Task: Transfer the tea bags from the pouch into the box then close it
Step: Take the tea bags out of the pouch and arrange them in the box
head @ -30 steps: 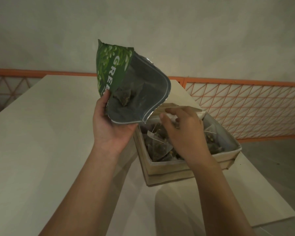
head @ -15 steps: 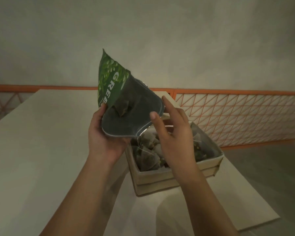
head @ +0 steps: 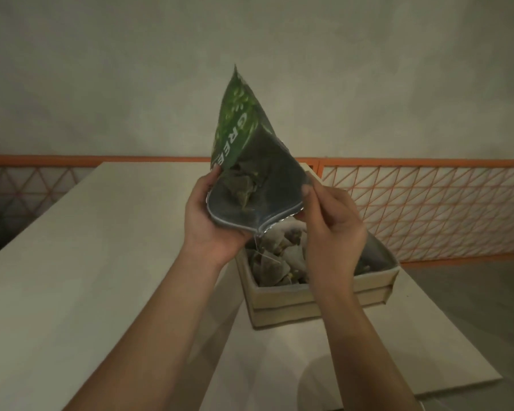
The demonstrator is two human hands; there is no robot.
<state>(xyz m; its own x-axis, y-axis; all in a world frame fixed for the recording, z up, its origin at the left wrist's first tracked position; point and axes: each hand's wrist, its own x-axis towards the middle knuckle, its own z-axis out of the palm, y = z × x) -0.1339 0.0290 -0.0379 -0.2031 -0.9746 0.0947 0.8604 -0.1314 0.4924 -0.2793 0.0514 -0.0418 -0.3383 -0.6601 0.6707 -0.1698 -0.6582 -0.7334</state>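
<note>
Green pouch between both hands

Dim room: plain wall, orange lattice railing, pale table.

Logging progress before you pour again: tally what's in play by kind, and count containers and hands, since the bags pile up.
Green tea pouch: 1, tilted mouth-down over the box
Cardboard box: 1, open
Hands on the pouch: 2, left hand and right hand
Tea bags: heaped and overlapping, not countable
Total: 4
</note>
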